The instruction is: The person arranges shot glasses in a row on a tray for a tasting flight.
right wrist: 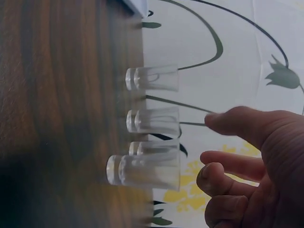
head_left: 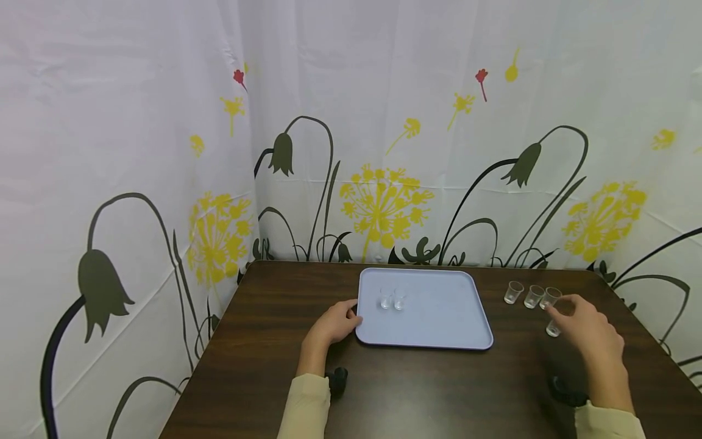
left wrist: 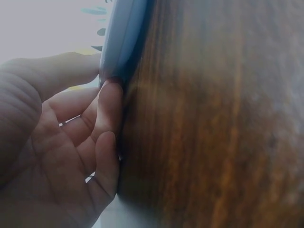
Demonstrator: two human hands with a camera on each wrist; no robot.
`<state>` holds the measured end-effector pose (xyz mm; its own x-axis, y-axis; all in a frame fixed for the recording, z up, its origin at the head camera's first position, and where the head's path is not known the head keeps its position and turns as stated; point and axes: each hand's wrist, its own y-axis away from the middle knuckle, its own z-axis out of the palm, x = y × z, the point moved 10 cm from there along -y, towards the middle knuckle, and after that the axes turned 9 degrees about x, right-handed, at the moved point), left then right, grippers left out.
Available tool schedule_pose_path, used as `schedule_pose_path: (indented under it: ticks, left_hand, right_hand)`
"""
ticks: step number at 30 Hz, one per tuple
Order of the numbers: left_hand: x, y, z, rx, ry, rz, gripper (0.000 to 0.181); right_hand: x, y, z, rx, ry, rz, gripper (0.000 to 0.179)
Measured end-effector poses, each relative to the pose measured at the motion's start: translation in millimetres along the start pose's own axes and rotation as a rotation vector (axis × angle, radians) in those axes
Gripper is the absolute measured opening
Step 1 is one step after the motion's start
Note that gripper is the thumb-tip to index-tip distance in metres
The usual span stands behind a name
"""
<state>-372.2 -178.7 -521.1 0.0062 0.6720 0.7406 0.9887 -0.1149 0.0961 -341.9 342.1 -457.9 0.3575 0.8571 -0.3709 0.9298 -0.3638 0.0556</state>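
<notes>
Four clear cups (head_left: 553, 328) stand upright right of the tray (head_left: 439, 332) — two (also clear) on it.

A dark wooden table (head_left: 417, 390) stands against a white curtain (head_left: 137, 122) printed with yellow dandelions and dark drooping flowers. Near the table's far edge lies a pale blue tray (head_left: 439, 323) with two small clear cups (head_left: 393, 299) side by side toward its far left corner. The left hand (head_left: 334, 323) touches the tray's left edge. Toward the table's far right corner, four clear cups (head_left: 533, 297) stand; the right hand (head_left: 587, 332) hovers over them, fingers loosely spread.
</notes>
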Motion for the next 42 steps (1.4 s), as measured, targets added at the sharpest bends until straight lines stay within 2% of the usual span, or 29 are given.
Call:
schedule_pose_path:
  ticks: [8, 17, 29, 37, 42]
  left_hand:
    - [0.5, 0.5, -1.4, 0.003, 0.005, 0.002, 0.058]
    - [1.3, 0.8, -0.7, 0.004, 0.008, 0.009, 0.056]
    - [-0.1, 0.5, -1.7, 0.003, 0.015, 0.005, 0.056]
    - [-2.7, -1.0, -0.7, 0.002, -0.007, 0.003, 0.056]
    - [-4.1, -2.1, 0.5, 0.005, -0.009, 0.011, 0.057]
  right_hand:
    - [19, -8.3, 15, -0.068, 0.033, 0.052, 0.105]
    - [24, -9.0, 24, -0.101, 0.037, 0.079, 0.098]
    - [28, -5.7, 32, -0.130, -0.019, 0.091, 0.085]
    - [35, -5.9, 39, -0.170, -0.026, 0.103, 0.093]
    - [36, -6.7, 42, -0.188, -0.037, 0.094, 0.091]
